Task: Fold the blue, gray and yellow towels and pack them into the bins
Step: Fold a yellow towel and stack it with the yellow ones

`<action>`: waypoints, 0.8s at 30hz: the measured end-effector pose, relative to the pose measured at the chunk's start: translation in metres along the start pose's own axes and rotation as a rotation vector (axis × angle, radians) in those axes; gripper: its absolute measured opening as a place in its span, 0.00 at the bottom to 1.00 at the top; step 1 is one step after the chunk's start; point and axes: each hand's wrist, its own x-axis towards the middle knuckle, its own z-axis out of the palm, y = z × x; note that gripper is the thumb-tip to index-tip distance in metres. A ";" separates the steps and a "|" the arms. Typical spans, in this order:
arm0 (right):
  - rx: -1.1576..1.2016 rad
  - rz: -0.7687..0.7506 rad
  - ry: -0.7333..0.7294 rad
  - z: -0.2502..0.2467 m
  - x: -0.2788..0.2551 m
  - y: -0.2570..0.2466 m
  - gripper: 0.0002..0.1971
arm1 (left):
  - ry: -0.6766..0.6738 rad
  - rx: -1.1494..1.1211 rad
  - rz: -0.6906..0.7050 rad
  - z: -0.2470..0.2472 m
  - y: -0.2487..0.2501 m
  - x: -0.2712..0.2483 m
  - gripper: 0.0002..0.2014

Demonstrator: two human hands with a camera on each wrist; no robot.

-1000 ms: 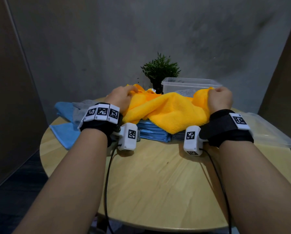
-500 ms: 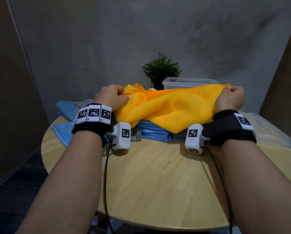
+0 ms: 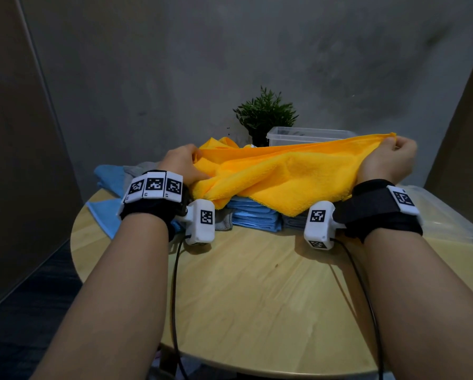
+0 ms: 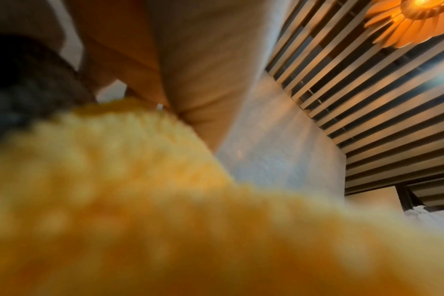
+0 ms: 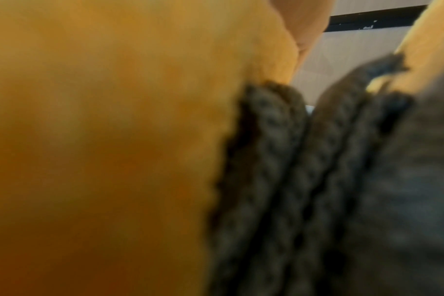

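While the left hand grips one end of the fluffy yellow microfibre towel with curled fingers, the right hand pinches the opposite corner. Compared with half a second earlier, the right hand is farther right and higher, so the towel's top edge is drawn taut between the hands; its lower part sags to a point over the folded blue towels stacked on the round light wooden table. Both wrist views are filled with blurred yellow pile. A clear plastic bin stands behind the towel, a small green potted plant beside it.
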 end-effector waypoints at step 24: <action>0.012 0.009 -0.002 0.001 0.000 0.001 0.15 | 0.013 -0.066 -0.012 0.008 -0.005 0.002 0.14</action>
